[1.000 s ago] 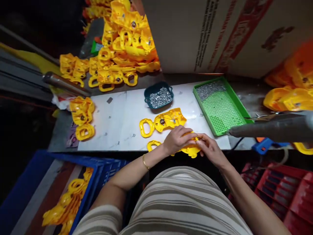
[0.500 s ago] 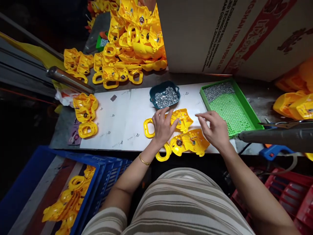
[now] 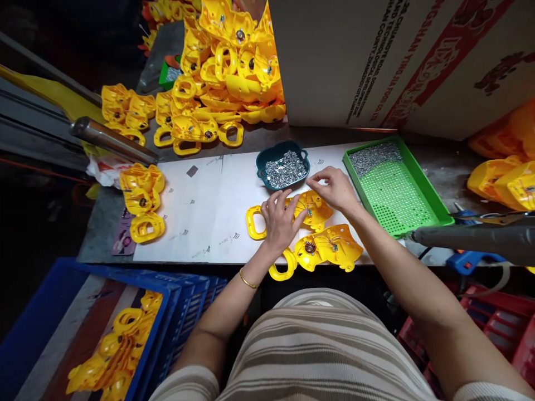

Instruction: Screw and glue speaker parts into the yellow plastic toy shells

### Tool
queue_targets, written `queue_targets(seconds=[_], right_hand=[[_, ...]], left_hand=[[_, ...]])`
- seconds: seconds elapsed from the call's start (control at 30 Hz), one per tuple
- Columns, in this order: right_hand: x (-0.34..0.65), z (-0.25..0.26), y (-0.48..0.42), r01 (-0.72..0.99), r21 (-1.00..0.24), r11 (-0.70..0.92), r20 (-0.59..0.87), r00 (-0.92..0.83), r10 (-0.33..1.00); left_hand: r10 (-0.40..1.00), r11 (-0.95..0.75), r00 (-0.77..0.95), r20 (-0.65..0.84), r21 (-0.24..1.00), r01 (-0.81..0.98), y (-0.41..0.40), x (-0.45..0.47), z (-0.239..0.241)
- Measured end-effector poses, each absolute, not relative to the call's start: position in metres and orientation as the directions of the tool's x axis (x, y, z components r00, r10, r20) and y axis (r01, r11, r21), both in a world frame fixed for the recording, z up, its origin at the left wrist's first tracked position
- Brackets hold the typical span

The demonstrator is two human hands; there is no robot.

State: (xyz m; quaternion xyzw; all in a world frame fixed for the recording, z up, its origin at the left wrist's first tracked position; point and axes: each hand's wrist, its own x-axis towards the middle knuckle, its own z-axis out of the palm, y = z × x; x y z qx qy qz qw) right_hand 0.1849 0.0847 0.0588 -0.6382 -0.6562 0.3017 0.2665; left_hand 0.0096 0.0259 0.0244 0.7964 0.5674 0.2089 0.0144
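Note:
Two yellow plastic shells lie on the white board point(image 3: 196, 223) in front of me, inner sides up. My left hand point(image 3: 279, 218) rests flat on the farther shell point(image 3: 314, 207), fingers spread. My right hand point(image 3: 334, 188) hovers over that shell's far edge, beside the dark teal bowl of small screws point(image 3: 283, 166); its thumb and forefinger are pinched together, and what they hold is too small to make out. The nearer shell point(image 3: 330, 249) lies untouched at the board's front edge, with wires and a small round part showing inside.
A green perforated tray point(image 3: 397, 189) with screws heaped at its far end sits right. Heaps of yellow shells point(image 3: 221, 72) fill the back left; a few point(image 3: 142, 200) lie left. A cardboard box point(image 3: 397, 61) stands behind. A blue crate point(image 3: 117, 340) with shells is lower left; a grey tool point(image 3: 472, 239) hangs right.
Both hands left the nearer shell, which now lies open side up. My left hand settled on the farther shell; my right hand swung left to the screw bowl.

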Motion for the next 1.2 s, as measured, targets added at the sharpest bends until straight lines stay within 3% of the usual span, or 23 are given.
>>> queue_targets(seconds=[0.13, 0.23, 0.43, 0.57, 0.63, 0.77, 0.87, 1.2], right_hand=[[0.208, 0.054, 0.065, 0.403, -0.912, -0.083, -0.085, 0.013, 0.996], [0.215, 0.048, 0.054, 0.238, -0.963, -0.128, -0.117, 0.059, 0.991], [0.211, 0.048, 0.046, 0.197, -0.977, -0.079, -0.066, 0.071, 0.995], [0.208, 0.051, 0.041, 0.145, -0.976, -0.16, -0.157, 0.032, 0.987], [0.21, 0.051, 0.04, 0.185, -0.97, -0.155, -0.155, 0.014, 0.988], [0.219, 0.043, 0.037, 0.466, -0.884, -0.05, -0.04, 0.031, 0.999], [0.224, 0.037, 0.033, 0.58, -0.81, -0.085, -0.105, -0.002, 0.994], [0.226, 0.037, 0.028, 0.599, -0.789, -0.133, -0.248, -0.114, 0.962]], left_hand=[[0.909, -0.352, 0.241, 0.339, 0.319, 0.88, 0.03, 0.015, 0.03], [0.924, -0.342, 0.218, 0.314, 0.427, 0.837, 0.037, 0.028, 0.036], [0.952, -0.304, 0.221, 0.211, 0.577, 0.758, 0.045, 0.051, 0.046], [0.965, -0.263, 0.2, 0.171, 0.643, 0.719, 0.044, 0.053, 0.046], [0.969, -0.248, 0.199, 0.149, 0.657, 0.712, 0.044, 0.051, 0.046], [0.966, -0.25, 0.235, 0.103, 0.58, 0.775, 0.042, 0.045, 0.048], [0.959, -0.266, 0.281, 0.046, 0.498, 0.825, 0.04, 0.044, 0.049], [0.942, -0.312, 0.333, 0.033, 0.442, 0.841, 0.04, 0.053, 0.044]])
